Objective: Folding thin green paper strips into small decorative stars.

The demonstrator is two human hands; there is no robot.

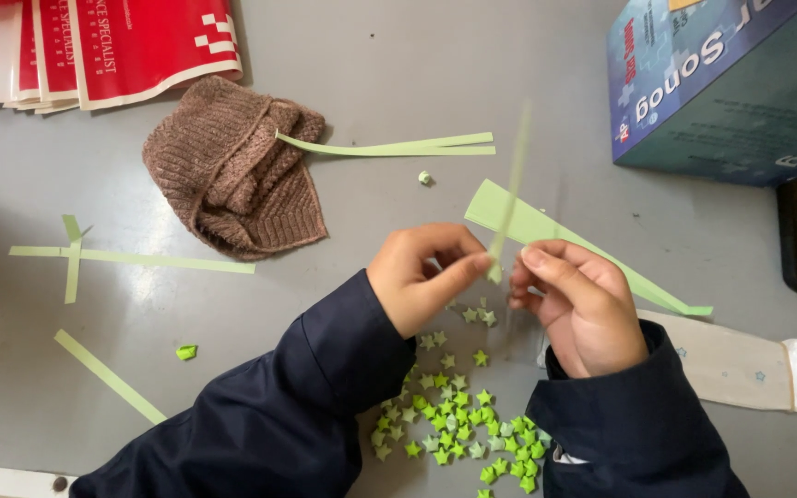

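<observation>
My left hand (pixel 422 277) pinches the lower end of a thin light-green paper strip (pixel 512 189), which stands up blurred between my two hands. My right hand (pixel 578 304) is curled beside it, its fingertips touching the same strip's lower end. Below both hands lies a pile of several small folded green paper stars (pixel 458 415) on the grey table (pixel 398 83). A wider green paper piece (pixel 546 231) lies under and behind my right hand. Both arms wear dark navy sleeves.
A brown knitted hat (pixel 232 171) lies at the upper left, with green strips (pixel 389 146) beside it. More strips (pixel 131 259) lie at the left. Red printed sheets (pixel 122 46) sit top left, a teal box (pixel 721 83) top right, a white packet (pixel 740 369) at the right.
</observation>
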